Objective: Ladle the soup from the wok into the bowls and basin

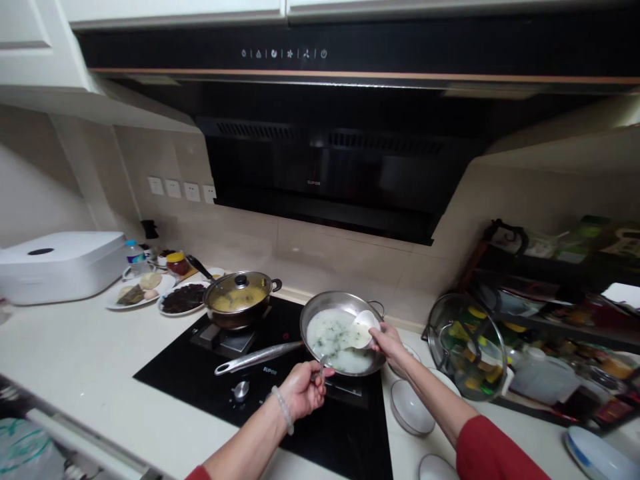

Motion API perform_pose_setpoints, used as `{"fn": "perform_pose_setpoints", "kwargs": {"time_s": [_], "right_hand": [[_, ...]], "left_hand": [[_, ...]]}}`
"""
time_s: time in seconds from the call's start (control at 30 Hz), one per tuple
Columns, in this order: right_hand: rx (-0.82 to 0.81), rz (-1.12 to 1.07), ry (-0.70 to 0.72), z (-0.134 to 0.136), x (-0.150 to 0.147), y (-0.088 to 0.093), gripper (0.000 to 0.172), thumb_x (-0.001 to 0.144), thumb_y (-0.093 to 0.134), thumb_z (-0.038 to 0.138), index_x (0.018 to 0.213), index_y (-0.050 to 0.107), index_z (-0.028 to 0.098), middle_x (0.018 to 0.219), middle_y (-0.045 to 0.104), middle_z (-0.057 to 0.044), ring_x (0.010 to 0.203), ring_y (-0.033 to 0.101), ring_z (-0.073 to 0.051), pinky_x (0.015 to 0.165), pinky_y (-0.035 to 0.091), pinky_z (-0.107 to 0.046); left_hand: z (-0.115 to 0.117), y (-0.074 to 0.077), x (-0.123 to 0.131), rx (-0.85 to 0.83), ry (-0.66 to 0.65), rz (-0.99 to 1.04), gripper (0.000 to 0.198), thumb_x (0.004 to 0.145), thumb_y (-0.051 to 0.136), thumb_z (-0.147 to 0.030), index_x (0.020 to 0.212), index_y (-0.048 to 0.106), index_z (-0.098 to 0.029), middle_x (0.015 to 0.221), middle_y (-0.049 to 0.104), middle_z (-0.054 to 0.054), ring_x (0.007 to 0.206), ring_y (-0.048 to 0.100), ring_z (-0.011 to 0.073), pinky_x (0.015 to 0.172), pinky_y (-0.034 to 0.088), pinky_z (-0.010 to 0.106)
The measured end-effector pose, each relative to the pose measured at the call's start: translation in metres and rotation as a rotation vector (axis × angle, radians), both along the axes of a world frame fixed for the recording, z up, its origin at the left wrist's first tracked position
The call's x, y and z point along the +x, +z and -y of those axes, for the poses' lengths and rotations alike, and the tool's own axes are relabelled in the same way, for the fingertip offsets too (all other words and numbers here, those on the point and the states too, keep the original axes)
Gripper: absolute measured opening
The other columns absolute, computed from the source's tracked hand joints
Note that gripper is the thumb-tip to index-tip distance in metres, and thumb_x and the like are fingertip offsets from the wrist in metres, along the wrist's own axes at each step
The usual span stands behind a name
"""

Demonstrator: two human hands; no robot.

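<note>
A steel frying pan (311,308) with a long handle holds a whitish soup (333,330) with green bits. Over its right side my right hand (390,345) grips a white bowl (369,321) by the rim, the bowl tilted toward the pan with pale soup by its lower edge. My left hand (304,390), with a bead bracelet on the wrist, is closed around the thin handle of a metal utensil (323,363) at the pan's front edge. The utensil's far end is hidden, so I cannot tell its kind.
A lidded pan (240,320) of yellow food stands on the cooktop (200,380) at left, near a plate of dark food (184,298). White bowls (413,407) line the right counter. A glass lid (467,347) leans against the rack. The range hood (320,187) hangs above.
</note>
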State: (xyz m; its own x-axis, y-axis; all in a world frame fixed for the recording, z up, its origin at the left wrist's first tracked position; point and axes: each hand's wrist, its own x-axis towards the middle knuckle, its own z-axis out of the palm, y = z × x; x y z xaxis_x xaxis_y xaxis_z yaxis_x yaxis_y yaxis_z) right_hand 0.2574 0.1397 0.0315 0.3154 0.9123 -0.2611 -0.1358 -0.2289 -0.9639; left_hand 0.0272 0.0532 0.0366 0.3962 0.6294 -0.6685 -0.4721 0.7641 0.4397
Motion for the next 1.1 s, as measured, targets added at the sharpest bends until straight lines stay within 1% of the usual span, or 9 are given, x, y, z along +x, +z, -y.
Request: {"fn": "perform_pose_setpoints", "kwargs": {"time_s": [0.13, 0.23, 0.37, 0.43, 0.5, 0.57, 0.73, 0.87, 1.1], "right_hand": [[0.174, 0.272, 0.096, 0.000, 0.004, 0.008, 0.050, 0.054, 0.069, 0.012, 0.101, 0.058, 0.021, 0.077, 0.057, 0.003, 0.067, 0.057, -0.014, 0.064, 0.047, -0.026], [0.322, 0.505, 0.228, 0.006, 0.005, 0.010, 0.056, 0.056, 0.069, 0.014, 0.110, 0.058, 0.023, 0.100, 0.054, -0.002, 0.095, 0.053, -0.020, 0.086, 0.042, -0.030], [0.455, 0.975, 0.484, 0.017, 0.004, 0.007, 0.063, 0.064, 0.065, 0.018, 0.125, 0.050, 0.026, 0.113, 0.047, -0.007, 0.093, 0.054, -0.023, 0.087, 0.041, -0.035], [0.458, 1.026, 0.505, 0.021, 0.004, 0.006, 0.064, 0.065, 0.065, 0.018, 0.127, 0.049, 0.027, 0.115, 0.047, -0.007, 0.088, 0.056, -0.022, 0.084, 0.043, -0.036], [0.481, 0.922, 0.429, 0.021, 0.003, 0.006, 0.062, 0.065, 0.065, 0.019, 0.125, 0.050, 0.026, 0.114, 0.048, -0.007, 0.087, 0.056, -0.021, 0.082, 0.044, -0.035], [0.447, 0.613, 0.241, 0.020, 0.002, 0.005, 0.059, 0.061, 0.068, 0.018, 0.118, 0.054, 0.024, 0.106, 0.053, -0.004, 0.083, 0.057, -0.019, 0.076, 0.048, -0.031], [0.214, -0.007, -0.126, 0.015, 0.005, 0.004, 0.043, 0.064, 0.066, 0.019, 0.104, 0.050, 0.020, 0.062, 0.053, 0.006, 0.042, 0.047, -0.009, 0.040, 0.043, -0.018], [0.131, -0.225, -0.164, 0.027, 0.018, 0.004, 0.019, 0.069, 0.061, 0.017, 0.084, 0.050, 0.019, 0.058, 0.055, 0.004, 0.040, 0.048, -0.007, 0.037, 0.042, -0.014], [0.059, -0.507, -0.100, 0.085, 0.053, 0.001, 0.017, 0.066, 0.061, 0.010, 0.078, 0.054, 0.018, 0.058, 0.057, 0.001, 0.043, 0.053, -0.010, 0.033, 0.042, -0.014]], "left_hand": [[0.000, -0.001, 0.000, 0.001, -0.005, 0.014, 0.023, 0.078, 0.045, -0.018, 0.089, 0.060, -0.005, 0.034, 0.035, -0.008, 0.030, 0.039, 0.0073, 0.035, 0.028, 0.014], [0.001, -0.003, 0.000, 0.004, -0.001, 0.015, 0.024, 0.079, 0.045, -0.019, 0.089, 0.061, -0.004, 0.034, 0.036, -0.008, 0.030, 0.039, 0.0068, 0.035, 0.028, 0.014], [0.001, -0.004, 0.000, 0.007, 0.006, 0.017, 0.023, 0.079, 0.045, -0.019, 0.088, 0.060, -0.005, 0.034, 0.036, -0.008, 0.030, 0.039, 0.0068, 0.035, 0.028, 0.014], [0.001, -0.004, 0.001, 0.007, 0.005, 0.016, 0.021, 0.078, 0.045, -0.018, 0.088, 0.060, -0.006, 0.034, 0.036, -0.008, 0.030, 0.038, 0.0070, 0.035, 0.028, 0.014], [0.002, -0.003, 0.001, 0.005, 0.004, 0.014, 0.021, 0.077, 0.047, -0.017, 0.088, 0.060, -0.006, 0.034, 0.036, -0.008, 0.030, 0.038, 0.0070, 0.034, 0.027, 0.014], [0.002, -0.002, 0.001, 0.006, 0.011, 0.016, 0.021, 0.077, 0.047, -0.017, 0.089, 0.059, -0.006, 0.034, 0.035, -0.008, 0.030, 0.039, 0.0073, 0.034, 0.028, 0.014], [0.004, 0.001, 0.002, 0.002, 0.024, 0.021, 0.021, 0.077, 0.047, -0.016, 0.090, 0.059, -0.006, 0.035, 0.035, -0.009, 0.030, 0.040, 0.0074, 0.034, 0.029, 0.014], [0.005, 0.002, 0.002, 0.004, 0.039, 0.029, 0.020, 0.078, 0.047, -0.016, 0.092, 0.057, -0.006, 0.035, 0.033, -0.010, 0.029, 0.038, 0.0067, 0.033, 0.027, 0.014], [0.006, 0.003, 0.001, 0.002, 0.047, 0.063, 0.016, 0.082, 0.046, -0.015, 0.093, 0.056, -0.008, 0.036, 0.032, -0.010, 0.031, 0.040, 0.0068, 0.034, 0.029, 0.014]]}}
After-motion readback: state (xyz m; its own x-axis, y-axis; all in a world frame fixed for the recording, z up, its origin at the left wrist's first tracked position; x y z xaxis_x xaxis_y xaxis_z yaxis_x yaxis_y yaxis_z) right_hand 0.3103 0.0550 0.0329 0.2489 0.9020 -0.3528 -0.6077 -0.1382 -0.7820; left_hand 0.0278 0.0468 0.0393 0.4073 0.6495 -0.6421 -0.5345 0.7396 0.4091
